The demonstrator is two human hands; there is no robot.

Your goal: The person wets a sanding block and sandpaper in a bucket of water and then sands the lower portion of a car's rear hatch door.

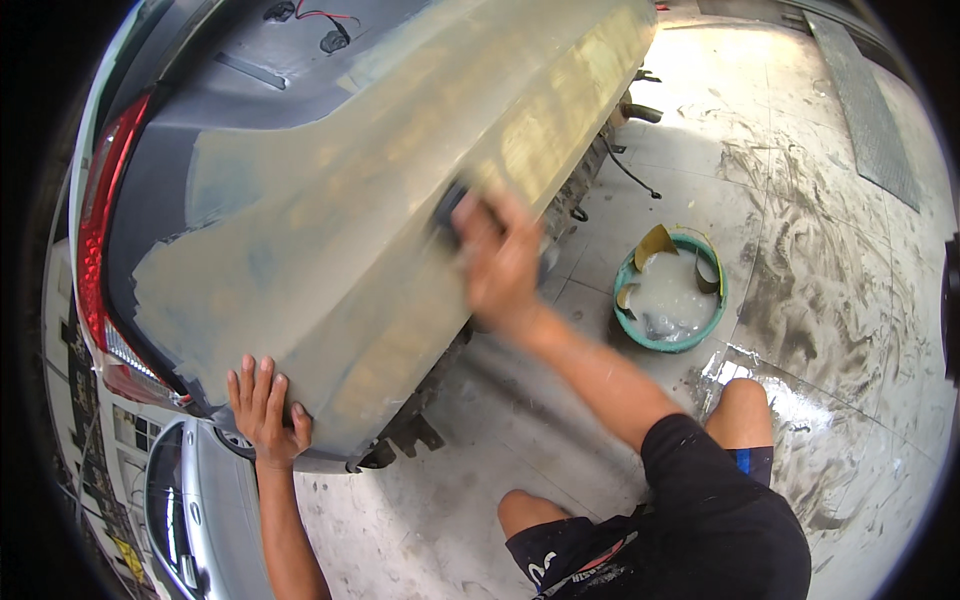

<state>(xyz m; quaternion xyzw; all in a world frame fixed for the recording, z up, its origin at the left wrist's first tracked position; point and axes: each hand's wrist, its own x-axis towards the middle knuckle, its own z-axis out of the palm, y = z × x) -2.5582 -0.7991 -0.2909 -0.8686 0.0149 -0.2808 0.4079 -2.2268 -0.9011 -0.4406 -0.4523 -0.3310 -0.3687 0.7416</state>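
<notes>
The rear panel of a car (330, 210) slants across the view, its surface patched with grey-beige and yellowish filler over dark grey. My right hand (500, 255) is blurred by motion at the panel's middle. Its fingers are closed around a dark sanding block (455, 208), which lies against the filler; its underside is hidden. My left hand (266, 405) rests flat near the panel's lower left corner, fingers stretched out and holding nothing. A red tail light (98, 230) edges the panel on the left.
Right of the car, a green bucket (660, 347) of cloudy water has curled brown sandpaper sheets (655, 245) at its rim. Brackets and a hanging cable (630, 170) stick out below the panel. The tiled floor (820, 300) is wet and smeared. Another silver car (215, 510) stands lower left.
</notes>
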